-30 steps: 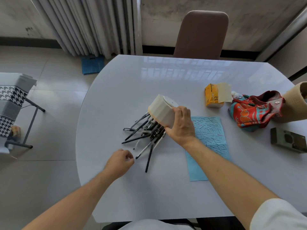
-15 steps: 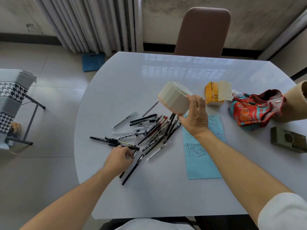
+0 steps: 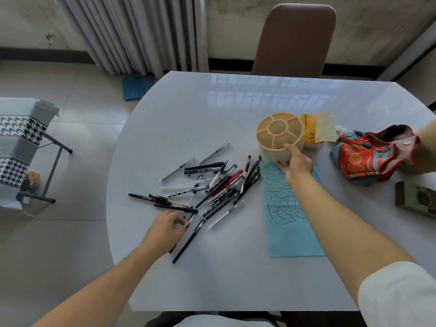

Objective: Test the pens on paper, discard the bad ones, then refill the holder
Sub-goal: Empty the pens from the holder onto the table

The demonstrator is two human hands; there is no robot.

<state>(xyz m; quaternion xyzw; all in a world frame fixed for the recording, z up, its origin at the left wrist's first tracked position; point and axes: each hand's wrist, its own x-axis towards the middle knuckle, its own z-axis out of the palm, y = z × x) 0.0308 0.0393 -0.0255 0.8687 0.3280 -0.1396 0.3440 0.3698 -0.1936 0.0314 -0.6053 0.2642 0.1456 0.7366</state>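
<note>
A round cream pen holder (image 3: 278, 135) with divided compartments stands upright and empty on the white table (image 3: 188, 114). My right hand (image 3: 296, 162) grips its near wall. A heap of several pens (image 3: 219, 182), mostly black with one red, lies spread on the table left of a blue sheet of paper (image 3: 287, 208) covered in test strokes. My left hand (image 3: 166, 228) rests at the near edge of the heap, its fingers curled at a pen (image 3: 188, 221); whether it grips the pen is unclear.
An orange tissue pack (image 3: 311, 131) sits just behind the holder. A red patterned cloth bag (image 3: 370, 154) and a dark green box (image 3: 415, 199) lie at the right. A brown chair (image 3: 295, 38) stands beyond the table; a folding stand (image 3: 21, 142) is on the left.
My right hand turned the holder from tipped over the pens to upright and set it down behind the paper. The pens spilled out into a heap. My left hand reached into the heap.
</note>
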